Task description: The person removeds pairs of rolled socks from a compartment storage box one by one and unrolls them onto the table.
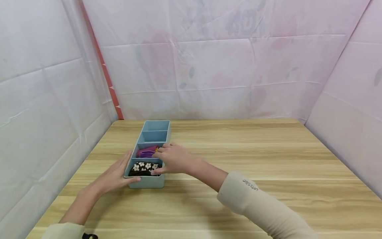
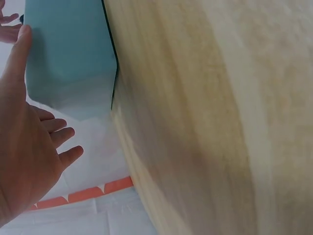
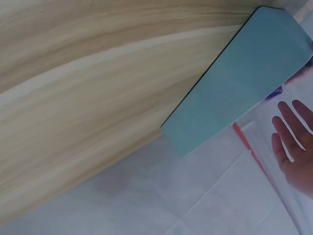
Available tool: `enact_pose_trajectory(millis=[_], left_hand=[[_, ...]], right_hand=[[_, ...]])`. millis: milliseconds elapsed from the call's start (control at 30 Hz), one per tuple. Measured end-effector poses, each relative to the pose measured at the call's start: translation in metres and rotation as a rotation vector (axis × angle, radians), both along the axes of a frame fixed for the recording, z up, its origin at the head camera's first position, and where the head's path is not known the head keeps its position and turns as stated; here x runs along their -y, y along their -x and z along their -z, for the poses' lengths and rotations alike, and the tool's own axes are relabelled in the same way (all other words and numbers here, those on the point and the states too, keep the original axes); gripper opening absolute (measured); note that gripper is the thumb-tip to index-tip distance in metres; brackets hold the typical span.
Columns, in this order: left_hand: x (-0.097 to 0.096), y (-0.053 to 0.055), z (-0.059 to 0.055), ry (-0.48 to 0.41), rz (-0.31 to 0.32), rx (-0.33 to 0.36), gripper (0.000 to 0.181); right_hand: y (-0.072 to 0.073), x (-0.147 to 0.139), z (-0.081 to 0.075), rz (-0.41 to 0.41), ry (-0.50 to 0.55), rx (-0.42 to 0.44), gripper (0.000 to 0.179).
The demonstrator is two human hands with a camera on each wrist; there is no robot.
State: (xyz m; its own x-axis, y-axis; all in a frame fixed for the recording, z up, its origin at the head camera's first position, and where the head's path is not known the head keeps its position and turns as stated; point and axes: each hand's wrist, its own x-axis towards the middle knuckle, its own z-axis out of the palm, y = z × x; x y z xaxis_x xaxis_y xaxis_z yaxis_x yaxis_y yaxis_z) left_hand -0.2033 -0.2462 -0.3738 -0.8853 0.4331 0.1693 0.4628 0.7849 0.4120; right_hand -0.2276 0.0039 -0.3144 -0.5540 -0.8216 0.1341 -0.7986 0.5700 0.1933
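Observation:
A long blue storage box (image 1: 148,182) with several compartments stands on the left part of the table. Its nearest compartment contains a black item with white flowers (image 1: 145,166), folded or soft-looking. Purple and magenta items (image 1: 147,153) lie in the compartment behind, with a bit of yellow showing beside them. My left hand (image 1: 114,175) rests against the box's near left corner, thumb along the front wall and fingers extended by the left side. Over the right rim reaches my right hand (image 1: 176,158), its thumb at the flowered item and its fingers above the purple ones. The right wrist view shows its fingers spread.
The two far compartments (image 1: 155,136) of the box show bare blue walls. Wood-grain table (image 1: 253,159) extends to the right of the box. Pale printed sheets (image 1: 215,66) hang behind and at both sides, with a red strip (image 1: 105,71) at the back left.

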Motion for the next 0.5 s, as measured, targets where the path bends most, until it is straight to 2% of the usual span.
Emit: enact_pose_trajectory(millis=[167,300,500], left_hand=[[0.000,0.000,0.002,0.013,-0.007,0.028,0.107],[-0.001,0.000,0.001,0.017,-0.025,0.047,0.107],[-0.003,0.001,0.002,0.011,-0.026,0.076,0.107]], right_hand=[[-0.001,0.016,0.007,-0.027,0.041,0.053,0.053],[-0.002,0.024,0.011,-0.029,0.069,0.063,0.050],[-0.002,0.032,0.017,0.044,0.047,0.090,0.042]])
